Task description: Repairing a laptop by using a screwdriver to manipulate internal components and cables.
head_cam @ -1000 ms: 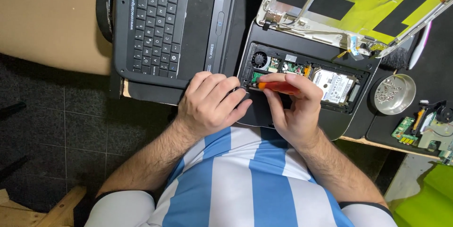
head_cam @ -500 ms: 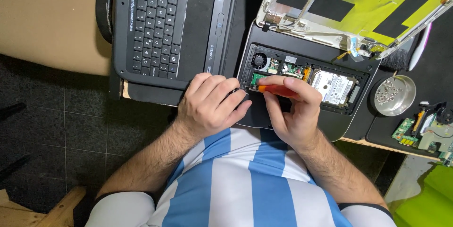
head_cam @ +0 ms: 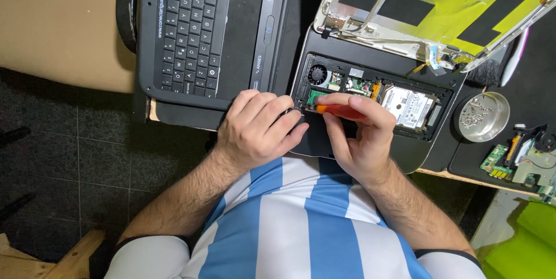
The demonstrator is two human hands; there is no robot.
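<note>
Right hand (head_cam: 359, 140) holds orange screwdriver (head_cam: 341, 111) level, tip pointing left.

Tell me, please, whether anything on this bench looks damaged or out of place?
Yes: the laptop base by the right hand lies open, its fan and drive exposed. Behind it, the screen lid is stripped to a bare shell with loose cables.

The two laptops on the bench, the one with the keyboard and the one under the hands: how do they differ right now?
The keyboard laptop lies face up, keys showing, casing shut; the opened laptop shows its fan, boards and drive in an uncovered bay. The keyboard laptop is untouched; the left hand rests on the opened laptop's edge while the right hand holds an orange-handled screwdriver at the bay. Both are black and lie flat.
</note>
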